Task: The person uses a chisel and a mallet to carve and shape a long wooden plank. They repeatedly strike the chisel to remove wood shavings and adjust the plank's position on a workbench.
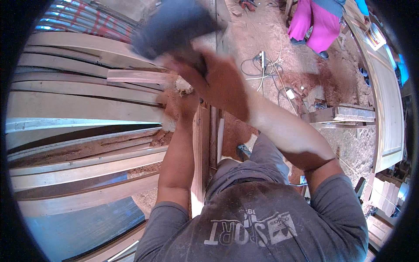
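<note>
Now, right hand: the right hand is reaching across toward the top of the view, grasping a dark tool by its lower end; both are blurring, so the finger detail is not showing.

Tool: its bulky grey-black head is hanging above the left hand and over the near ends of the boards; its exact kind is staying unclear.

Left hand: the left hand is sitting below the tool, near the end of a stick; it is blurring too, and whether its fingers are gripping or lying loose, I cannot tell.

Stick: this reddish-edged length is lying over the boards, its right end pointing at a pale clump between the hands.

Boards: they are running side by side across the left half, some gapping apart, with a blue panel lying lower down and a ribbed sheet shining at the upper left.

Beam: a long beam is standing out between the boards and the wearer's legs.

Floor: cables are tangling on brown dust.

Far side: a person in pink trousers is showing at the top; a bucket and a door are lining the right.
</note>
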Available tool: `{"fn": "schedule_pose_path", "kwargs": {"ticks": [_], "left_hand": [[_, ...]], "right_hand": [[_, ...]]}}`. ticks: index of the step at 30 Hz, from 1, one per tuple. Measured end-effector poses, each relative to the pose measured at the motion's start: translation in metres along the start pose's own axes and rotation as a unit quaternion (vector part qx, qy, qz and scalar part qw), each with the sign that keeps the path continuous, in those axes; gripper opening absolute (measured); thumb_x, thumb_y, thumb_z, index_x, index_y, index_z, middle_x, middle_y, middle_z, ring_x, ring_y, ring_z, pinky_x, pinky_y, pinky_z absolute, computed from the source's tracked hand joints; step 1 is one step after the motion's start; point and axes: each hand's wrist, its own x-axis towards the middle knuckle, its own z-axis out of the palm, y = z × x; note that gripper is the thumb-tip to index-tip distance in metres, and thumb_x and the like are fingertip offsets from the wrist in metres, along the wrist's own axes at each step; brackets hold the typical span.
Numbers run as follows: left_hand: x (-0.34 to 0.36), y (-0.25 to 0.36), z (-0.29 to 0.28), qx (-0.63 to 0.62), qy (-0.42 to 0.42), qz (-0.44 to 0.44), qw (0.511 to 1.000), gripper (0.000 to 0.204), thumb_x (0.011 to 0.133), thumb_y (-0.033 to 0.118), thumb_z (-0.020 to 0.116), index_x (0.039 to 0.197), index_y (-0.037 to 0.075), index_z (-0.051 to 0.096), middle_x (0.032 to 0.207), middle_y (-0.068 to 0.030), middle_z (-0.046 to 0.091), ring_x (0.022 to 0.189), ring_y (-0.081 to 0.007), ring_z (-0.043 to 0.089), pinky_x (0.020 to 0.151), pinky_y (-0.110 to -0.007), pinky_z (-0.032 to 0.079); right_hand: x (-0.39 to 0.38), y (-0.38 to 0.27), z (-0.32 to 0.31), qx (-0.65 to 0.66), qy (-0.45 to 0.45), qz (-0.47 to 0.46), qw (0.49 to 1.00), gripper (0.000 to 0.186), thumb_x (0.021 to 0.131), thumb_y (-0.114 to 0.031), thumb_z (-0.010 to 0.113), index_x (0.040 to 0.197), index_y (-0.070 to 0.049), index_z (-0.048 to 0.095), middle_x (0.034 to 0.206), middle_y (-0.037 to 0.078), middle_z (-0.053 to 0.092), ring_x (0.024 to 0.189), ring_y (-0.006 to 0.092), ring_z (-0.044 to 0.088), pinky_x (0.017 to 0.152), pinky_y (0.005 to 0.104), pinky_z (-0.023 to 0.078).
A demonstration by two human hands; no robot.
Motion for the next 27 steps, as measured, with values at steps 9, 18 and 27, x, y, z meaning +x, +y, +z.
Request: {"fn": "schedule_pose_path", "kwargs": {"ticks": [9, 18, 27], "left_hand": [[0.001, 0.015, -0.012, 0.106, -0.292, -0.050, 0.949, 0.048, 0.094, 0.022, 0.070, 0.136, 0.004, 0.053, 0.131, -0.0154, 0.061, 0.122, -0.0300, 0.058, 0.102, -0.044, 0.047], [0.019, -0.027, 0.030, 0.027, -0.157, -0.129, 0.979, 0.027, 0.094, 0.015, 0.067, 0.117, 0.002, 0.067, 0.119, -0.0098, 0.069, 0.103, -0.0184, 0.066, 0.082, -0.036, 0.055], [0.006, -0.040, -0.030, -0.065, -0.161, -0.101, 0.980, 0.039, 0.095, 0.019, 0.076, 0.128, 0.006, 0.059, 0.120, -0.0023, 0.063, 0.102, -0.0168, 0.064, 0.086, -0.037, 0.056]], "right_hand": [[-0.032, 0.037, -0.025, -0.104, -0.202, 0.220, 0.949, 0.053, 0.100, -0.054, 0.061, 0.112, -0.003, 0.068, 0.092, 0.026, 0.071, 0.088, 0.0385, 0.072, 0.079, 0.0473, 0.054], [-0.036, 0.006, -0.039, 0.077, -0.155, 0.268, 0.948, 0.045, 0.103, -0.044, 0.061, 0.113, -0.001, 0.068, 0.082, 0.023, 0.072, 0.081, 0.0390, 0.074, 0.069, 0.0454, 0.055], [-0.043, 0.001, -0.052, 0.061, -0.148, 0.206, 0.965, 0.042, 0.105, -0.041, 0.062, 0.119, -0.001, 0.067, 0.077, 0.005, 0.062, 0.076, 0.0091, 0.054, 0.066, 0.0310, 0.047]]}}
